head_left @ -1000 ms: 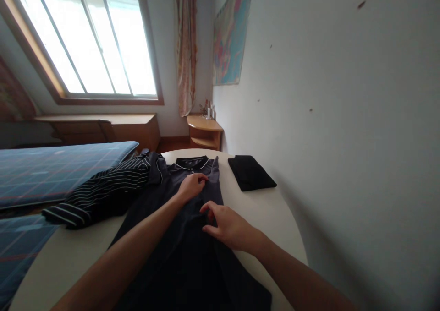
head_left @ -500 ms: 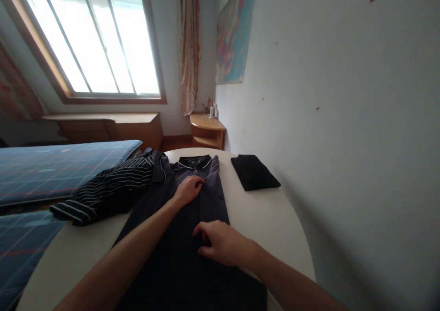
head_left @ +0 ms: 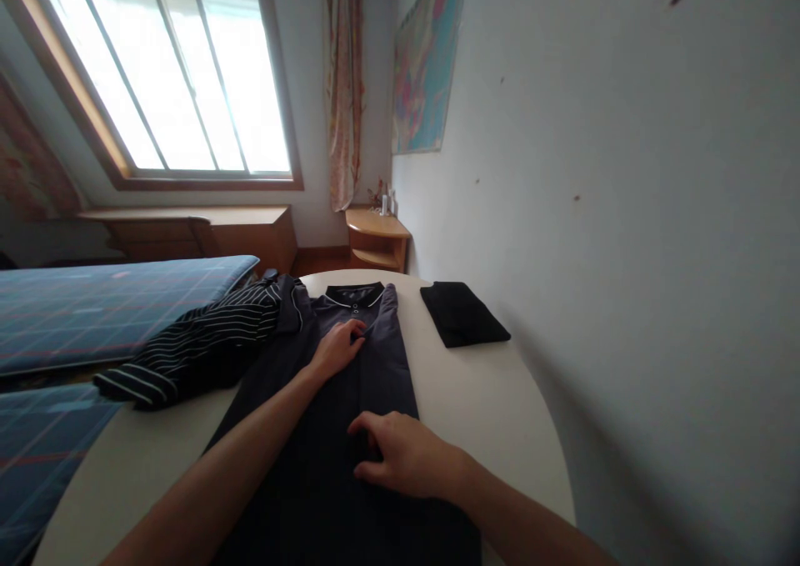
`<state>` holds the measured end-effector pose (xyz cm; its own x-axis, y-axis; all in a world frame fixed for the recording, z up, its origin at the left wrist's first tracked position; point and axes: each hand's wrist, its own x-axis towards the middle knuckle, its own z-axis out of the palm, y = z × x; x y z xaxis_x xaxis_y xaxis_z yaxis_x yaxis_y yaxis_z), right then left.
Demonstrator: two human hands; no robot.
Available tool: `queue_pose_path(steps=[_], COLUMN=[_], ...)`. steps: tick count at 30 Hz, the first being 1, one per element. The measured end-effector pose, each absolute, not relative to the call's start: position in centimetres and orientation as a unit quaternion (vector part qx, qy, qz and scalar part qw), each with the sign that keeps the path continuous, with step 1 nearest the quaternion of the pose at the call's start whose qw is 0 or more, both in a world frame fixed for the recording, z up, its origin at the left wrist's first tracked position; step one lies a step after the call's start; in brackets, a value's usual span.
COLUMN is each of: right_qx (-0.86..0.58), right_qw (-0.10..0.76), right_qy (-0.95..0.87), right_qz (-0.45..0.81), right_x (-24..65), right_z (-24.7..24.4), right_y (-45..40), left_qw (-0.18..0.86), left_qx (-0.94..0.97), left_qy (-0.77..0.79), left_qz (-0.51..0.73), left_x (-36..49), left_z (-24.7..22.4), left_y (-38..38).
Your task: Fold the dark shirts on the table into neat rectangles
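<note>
A dark polo shirt (head_left: 387,358) with a white-trimmed collar lies lengthwise on the round white table (head_left: 487,416), its collar at the far end. Its right side is folded inward. My left hand (head_left: 337,349) rests on the chest just below the buttons, thumb and fingers slightly apart. Nearer to me, my right hand (head_left: 406,453) is over the lower part of the shirt, its thumb and forefinger spread with nothing visible between them. Whether its fingertips touch the cloth, I cannot tell.
A black-and-white striped garment (head_left: 206,337) lies rumpled at the left, over the table edge. A folded black cloth item (head_left: 463,314) sits at the right. Beyond are a blue plaid mattress (head_left: 125,308), a small corner shelf (head_left: 378,222) and a wall (head_left: 593,257) close on the right.
My left hand has drawn slightly left and its fingers have come off the folded edge. The right hand has moved a little toward me, its thumb and forefinger wider apart.
</note>
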<state>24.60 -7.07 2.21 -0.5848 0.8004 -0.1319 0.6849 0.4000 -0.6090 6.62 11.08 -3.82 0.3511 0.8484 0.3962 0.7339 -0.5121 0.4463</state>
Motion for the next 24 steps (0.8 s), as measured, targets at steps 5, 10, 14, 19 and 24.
queue_pose_path(steps=[5,10,14,19,24], right_qx=[-0.440,-0.360,-0.347,-0.389,-0.408], right_qw=[0.091,0.053,0.043,0.106,0.137], right_qy=[-0.837,-0.876,-0.889,-0.871,-0.870], right_qz=[0.313,0.317,0.297,0.280,0.238], right_x=[24.8,25.0,25.0,24.9,25.2], right_z=[2.5,3.0,3.2,3.1,2.2], right_y=[-7.5,-7.8,-7.9,-7.6,-7.2], left_qw=[0.094,0.083,0.061,0.061,0.066], left_qx=[0.810,0.823,0.841,0.855,0.859], left_qy=[0.492,0.477,0.466,0.483,0.483], left_qz=[0.306,0.296,0.268,0.180,0.159], left_x=[6.5,6.7,6.6,6.1,6.3], left_z=[-3.8,-3.8,-4.0,-4.7,-5.1], left_y=[11.1,10.6,9.6,9.0,9.8])
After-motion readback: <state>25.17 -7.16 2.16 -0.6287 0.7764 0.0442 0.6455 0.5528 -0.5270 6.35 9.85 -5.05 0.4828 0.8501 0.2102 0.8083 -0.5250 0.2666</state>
